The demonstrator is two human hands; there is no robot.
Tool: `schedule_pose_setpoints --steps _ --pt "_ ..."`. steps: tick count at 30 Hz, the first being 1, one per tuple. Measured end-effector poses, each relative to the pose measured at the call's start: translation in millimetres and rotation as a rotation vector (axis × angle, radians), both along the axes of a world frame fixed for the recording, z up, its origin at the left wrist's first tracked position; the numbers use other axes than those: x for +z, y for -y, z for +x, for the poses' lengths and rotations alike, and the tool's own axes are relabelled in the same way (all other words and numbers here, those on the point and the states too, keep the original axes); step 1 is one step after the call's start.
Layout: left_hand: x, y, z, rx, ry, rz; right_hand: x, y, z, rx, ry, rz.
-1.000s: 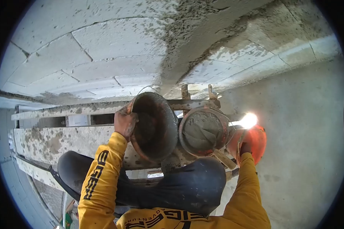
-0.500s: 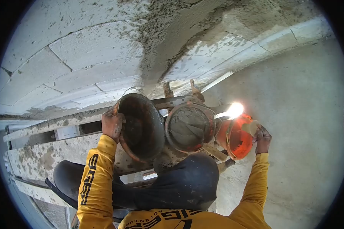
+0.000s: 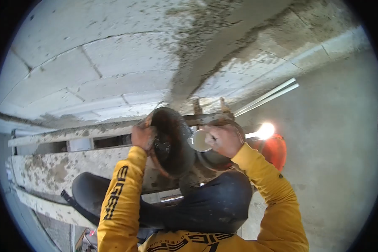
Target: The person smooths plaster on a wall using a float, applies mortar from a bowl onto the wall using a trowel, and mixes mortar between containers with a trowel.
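Observation:
My left hand [image 3: 143, 137] is closed on the rim of a dark, mortar-stained bucket [image 3: 181, 147], which leans over with its mouth turned up toward me. Something wet glints at the bottom of it. In my right hand [image 3: 225, 140] is a small pale cup [image 3: 200, 141], its round opening facing me, close by the tilted bucket's right rim. Beneath that hand stands a mortar bucket [image 3: 216, 164], its contents mostly covered by the hand and forearm. An orange bucket [image 3: 276, 151] is farther right, partly behind my right sleeve.
Spattered wooden planks [image 3: 71, 166] form a platform to the left, with gaps between them. A pale block wall [image 3: 126, 54] rises ahead, with a band of wet mortar [image 3: 222, 46] on it. A bright lamp [image 3: 266, 130] shines beside the orange bucket. Thin pale strips [image 3: 269, 96] lean along the wall's base.
My right hand has moved left with the cup, from the orange bucket to the tilted bucket's rim. My left hand keeps its hold on that bucket. The whole view has shifted slightly.

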State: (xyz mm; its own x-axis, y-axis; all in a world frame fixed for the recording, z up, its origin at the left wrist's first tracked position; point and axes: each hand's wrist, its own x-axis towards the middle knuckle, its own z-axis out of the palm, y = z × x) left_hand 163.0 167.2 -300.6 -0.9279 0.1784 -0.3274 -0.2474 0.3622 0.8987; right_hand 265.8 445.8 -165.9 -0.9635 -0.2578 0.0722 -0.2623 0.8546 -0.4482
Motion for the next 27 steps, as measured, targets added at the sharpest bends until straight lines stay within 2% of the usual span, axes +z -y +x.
schedule_pose_setpoints --steps 1,3,6,8,10,11,12,13,16,17,19,20,23,25,27 --pt "15 -2 3 0.060 0.029 0.110 -3 16 -10 0.101 0.012 0.117" --pt "6 -1 0 0.112 0.049 0.126 -5 52 -28 0.292 -0.004 0.378" --pt "10 6 -2 0.147 0.095 0.136 -20 83 -39 0.514 -0.222 0.512" --pt "12 9 -4 0.144 0.106 0.052 -22 97 -43 0.591 -0.356 0.519" --pt "-18 17 -10 0.105 0.062 0.053 -10 109 -46 0.628 -0.440 0.547" --pt "-24 21 -11 -0.030 -0.126 -0.059 -7 114 -47 0.622 -0.465 0.529" --pt "-24 19 -11 0.050 -0.034 0.001 -4 120 -47 0.614 -0.489 0.509" --pt "-18 20 -12 0.018 -0.061 0.025 -2 125 -47 0.592 -0.491 0.501" --pt "-31 30 -18 -0.161 -0.282 -0.023 -6 130 -51 0.511 -0.469 0.476" --pt "-42 31 -19 -0.230 -0.377 -0.059 -7 126 -51 0.393 -0.351 0.359" --pt "-44 23 -18 -0.142 -0.369 -0.039 -8 118 -59 0.164 -0.124 0.117" --pt "-44 23 -16 -0.091 -0.254 0.023 -9 109 -63 0.080 -0.095 0.041" --pt "1 14 -11 0.080 0.045 0.191 5 58 -62 -0.208 0.071 -0.240" --pt "1 14 -11 0.115 0.139 0.273 2 3 -38 -0.478 0.188 -0.696" --pt "15 11 -10 0.123 0.163 0.240 28 -56 -9 -0.579 0.130 -0.654"
